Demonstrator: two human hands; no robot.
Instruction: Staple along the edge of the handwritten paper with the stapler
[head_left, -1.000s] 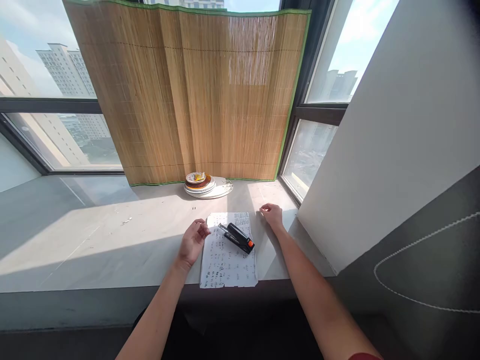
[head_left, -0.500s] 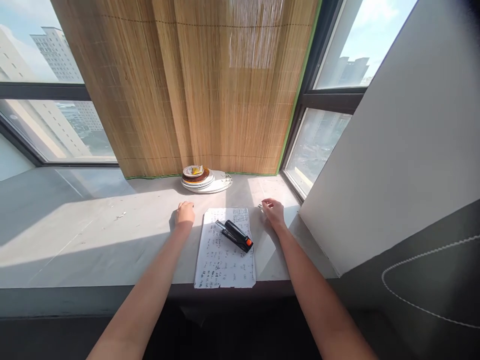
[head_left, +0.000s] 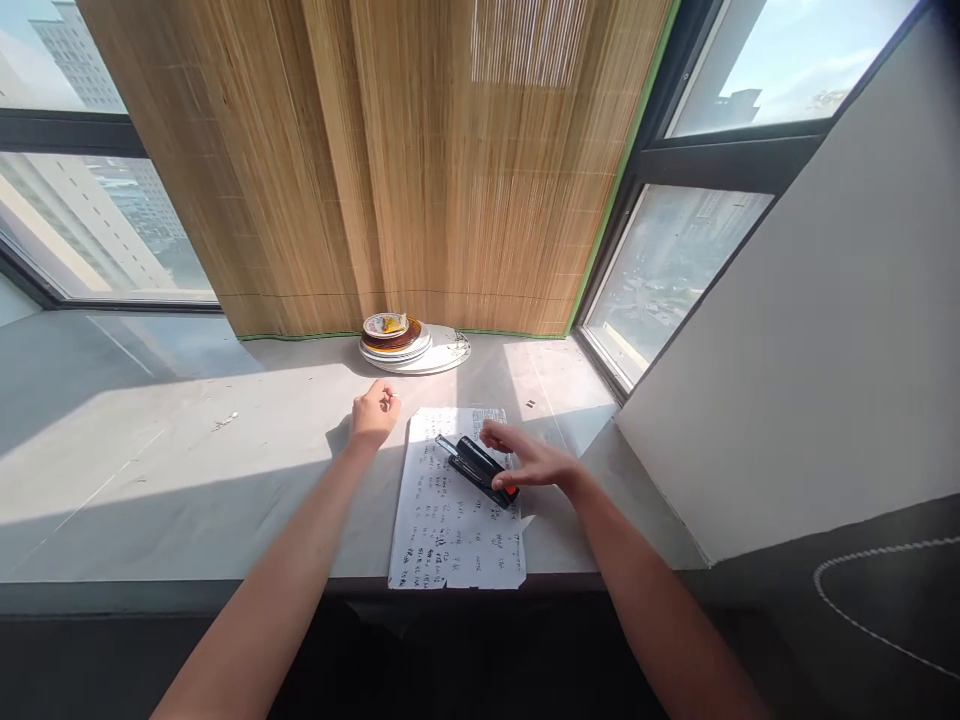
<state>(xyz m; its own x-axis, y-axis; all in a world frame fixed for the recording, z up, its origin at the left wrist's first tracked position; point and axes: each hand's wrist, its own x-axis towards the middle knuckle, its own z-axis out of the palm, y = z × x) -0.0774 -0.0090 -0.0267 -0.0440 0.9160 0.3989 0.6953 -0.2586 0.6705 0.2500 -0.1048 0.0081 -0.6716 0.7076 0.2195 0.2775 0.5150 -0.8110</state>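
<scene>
A black stapler (head_left: 480, 468) with an orange patch lies slantwise on a sheet of handwritten paper (head_left: 427, 540). Its silver inner rail sticks out at the upper left end. My right hand (head_left: 529, 460) hovers at the stapler's right end, thumb and fingers apart around it; whether they touch it I cannot tell. Left of the paper, my left hand (head_left: 375, 412) rests on the sill with its fingers curled together. A tiny pale bit shows at its fingertips, too small to name.
Stacked plates (head_left: 397, 350), white and brown, stand at the back of the sill (head_left: 247, 480) before a bamboo blind (head_left: 405, 180). Small scraps (head_left: 225, 421) lie at left, and tiny dark bits (head_left: 530, 404) lie right of the paper. A white wall (head_left: 772, 330) bounds the right side.
My right hand has moved left and nearer to me, from the sill to the stapler, its fingers spreading. Small bits now show where it was. My left hand stays curled, turned slightly.
</scene>
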